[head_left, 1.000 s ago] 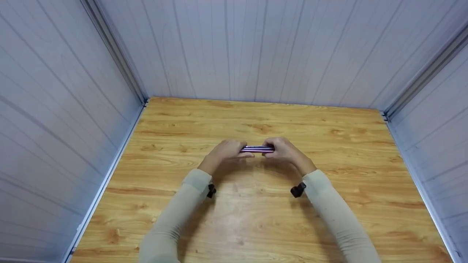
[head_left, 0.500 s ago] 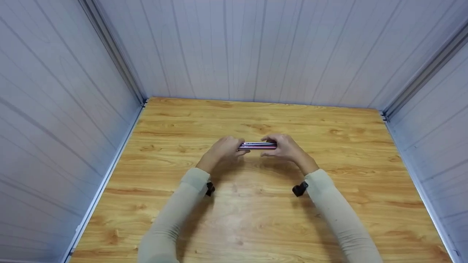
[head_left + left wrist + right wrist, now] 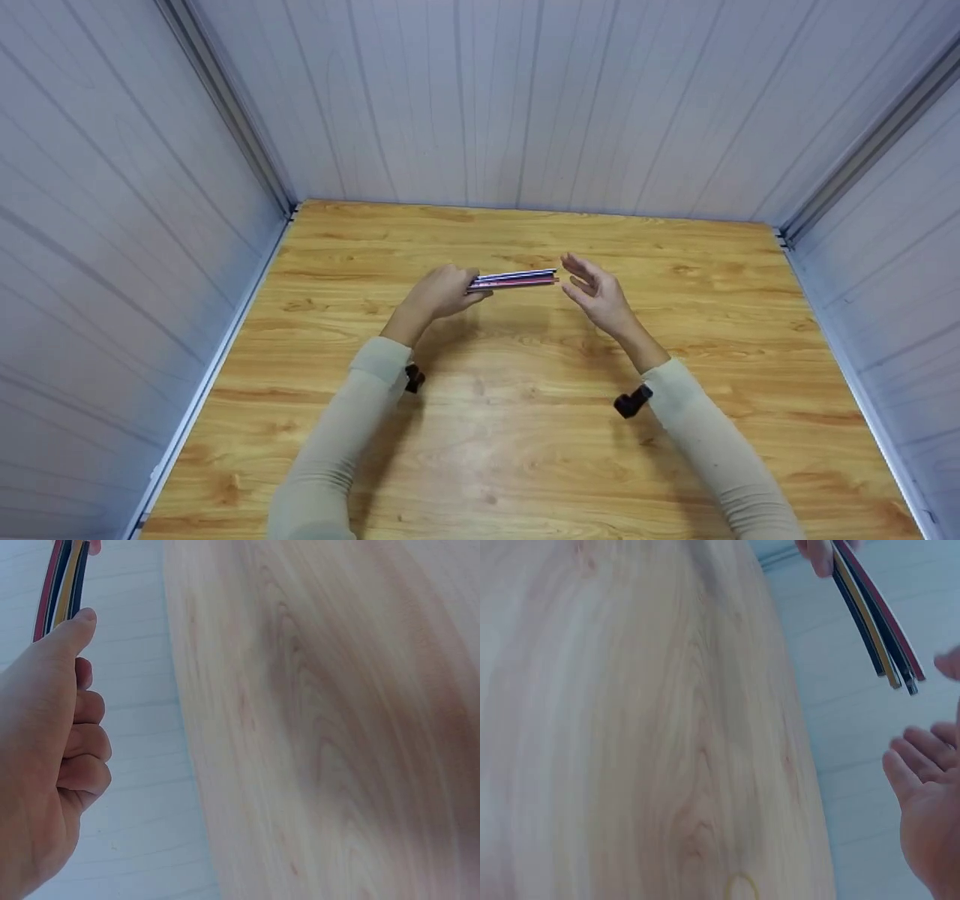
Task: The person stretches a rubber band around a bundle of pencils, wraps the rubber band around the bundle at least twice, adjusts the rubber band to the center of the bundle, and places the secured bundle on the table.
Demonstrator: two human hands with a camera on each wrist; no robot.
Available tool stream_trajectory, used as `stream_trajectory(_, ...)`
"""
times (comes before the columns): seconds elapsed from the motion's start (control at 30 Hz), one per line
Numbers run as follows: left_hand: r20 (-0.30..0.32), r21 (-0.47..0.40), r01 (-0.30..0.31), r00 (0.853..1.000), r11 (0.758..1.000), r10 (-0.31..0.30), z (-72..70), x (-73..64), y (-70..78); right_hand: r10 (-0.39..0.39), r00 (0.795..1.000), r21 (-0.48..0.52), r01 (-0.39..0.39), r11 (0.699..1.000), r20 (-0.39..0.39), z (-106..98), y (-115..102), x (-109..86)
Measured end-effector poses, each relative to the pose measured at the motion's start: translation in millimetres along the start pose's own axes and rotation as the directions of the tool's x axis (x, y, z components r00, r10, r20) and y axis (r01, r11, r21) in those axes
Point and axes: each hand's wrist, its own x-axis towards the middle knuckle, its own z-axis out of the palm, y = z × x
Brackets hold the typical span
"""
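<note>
My left hand grips one end of a small bundle of pencils, held above the wooden table. Red, yellow and dark pencils show in the right wrist view, their free ends slightly fanned. In the left wrist view the thumb lies along the pencils and the other fingers are curled. Just right of the free ends is my right hand, apart from them, fingers spread and holding nothing. The pencil ends inside the left hand are hidden.
A thin yellow loop, like a rubber band, lies on the wooden tabletop. Pale panel walls enclose the table at the back and both sides. Small black cameras are strapped at the wrists.
My right hand has let go of the pencils and drawn off to the right, its fingers opening. The left hand has moved left and away from me with the bundle, now slightly tilted.
</note>
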Motion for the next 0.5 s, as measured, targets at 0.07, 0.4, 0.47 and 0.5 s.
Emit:
stream_trajectory(0.07,-0.01,0.008,0.006,1.0,1.0,-0.006,-1.3,0.4,0.2,0.03,0.999,0.098,-0.028,0.995,-0.014,4.2,-0.9,-2.1)
stream_trajectory(0.4,-0.004,0.019,0.032,0.999,0.999,-0.032,-4.0,4.2,2.9,0.151,0.989,0.412,-0.138,0.901,0.003,23.9,-6.3,-14.5)
stream_trajectory(0.47,-0.002,0.022,0.029,1.0,0.999,-0.029,-4.5,5.8,4.4,0.148,0.989,0.409,-0.137,0.902,0.004,27.5,-7.8,-15.0)
stream_trajectory(0.5,-0.001,0.024,0.024,1.0,0.999,-0.024,-4.6,6.7,5.6,0.147,0.989,0.399,-0.136,0.907,0.004,29.0,-8.8,-15.3)
